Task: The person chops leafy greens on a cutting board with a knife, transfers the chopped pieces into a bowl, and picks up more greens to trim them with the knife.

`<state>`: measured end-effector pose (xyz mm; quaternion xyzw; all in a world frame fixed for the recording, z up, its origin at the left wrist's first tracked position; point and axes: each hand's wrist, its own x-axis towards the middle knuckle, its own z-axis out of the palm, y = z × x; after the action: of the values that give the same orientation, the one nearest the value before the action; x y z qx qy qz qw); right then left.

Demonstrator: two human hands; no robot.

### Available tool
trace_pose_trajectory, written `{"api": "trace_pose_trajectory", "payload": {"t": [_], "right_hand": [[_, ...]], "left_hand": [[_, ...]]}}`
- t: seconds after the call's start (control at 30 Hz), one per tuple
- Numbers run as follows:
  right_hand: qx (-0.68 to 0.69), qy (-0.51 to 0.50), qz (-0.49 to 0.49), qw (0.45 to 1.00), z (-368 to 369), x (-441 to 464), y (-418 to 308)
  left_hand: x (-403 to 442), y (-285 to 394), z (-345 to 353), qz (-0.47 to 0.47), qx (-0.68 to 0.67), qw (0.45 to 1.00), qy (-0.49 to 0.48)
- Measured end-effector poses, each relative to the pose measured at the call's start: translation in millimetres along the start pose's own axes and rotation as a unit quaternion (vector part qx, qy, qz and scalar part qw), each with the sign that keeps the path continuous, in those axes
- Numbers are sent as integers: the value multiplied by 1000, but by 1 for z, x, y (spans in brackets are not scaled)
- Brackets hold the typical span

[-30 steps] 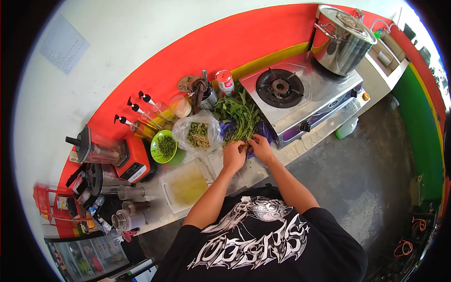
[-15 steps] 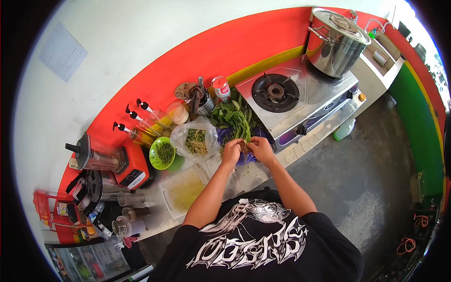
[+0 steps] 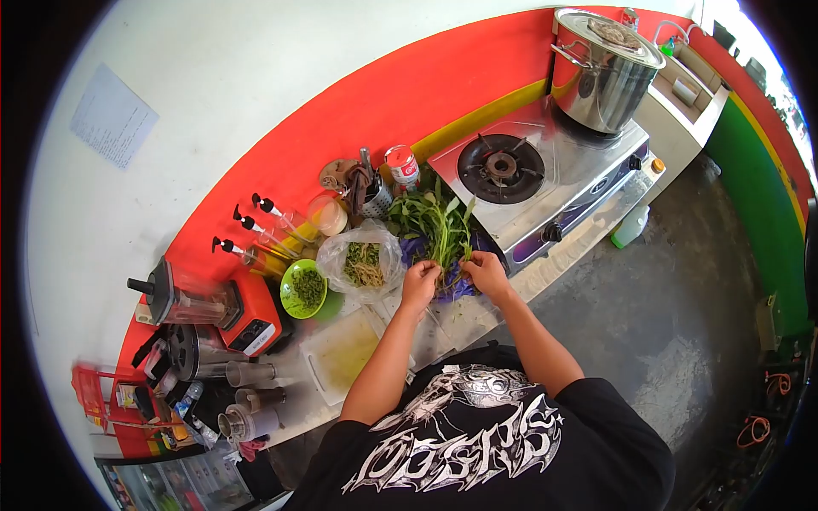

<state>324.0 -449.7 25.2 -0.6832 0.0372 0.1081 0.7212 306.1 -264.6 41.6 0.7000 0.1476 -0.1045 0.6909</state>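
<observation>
Centre frame: the left hand (image 3: 419, 288) pinches leafy greens (image 3: 438, 226) low on their stems between its fingers; the right hand (image 3: 488, 277) pinches a stem alongside (tips nearly level). Gripping stems should spare the leaves bruising.

Bright daylight, upper-right edge blown out. Glare on steel pot (image 3: 596, 89) and stove (image 3: 558, 162); dull sheen on darker floor (image 3: 613, 289). Heavy fisheye: red wall band (image 3: 341, 119) bows, corners black. Greens (image 3: 436, 223) evenly lit, leaf detail soft. Paper (image 3: 113, 117) text illegible.
</observation>
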Motion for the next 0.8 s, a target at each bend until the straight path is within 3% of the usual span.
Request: {"api": "trace_pose_trajectory", "payload": {"t": [0.13, 0.2, 0.5, 0.63, 0.8], "right_hand": [[-11, 18, 8, 1000, 3, 2, 5], [-7, 22, 4, 1000, 5, 3, 3], [-22, 35, 36, 998, 1, 3, -9], [-29, 22, -9, 999, -4, 5, -17], [-5, -30, -35, 999, -4, -9, -57]], "left_hand": [[-9, 4, -6, -7, -54, 998, -15], [-10, 1, -8, 35, -4, 999, 1], [-5, 0, -14, 22, 10, 999, 37], [-9, 4, -7, 40, 44, 996, 65], [-12, 15, 1, 221, 209, 949, 82]]}}
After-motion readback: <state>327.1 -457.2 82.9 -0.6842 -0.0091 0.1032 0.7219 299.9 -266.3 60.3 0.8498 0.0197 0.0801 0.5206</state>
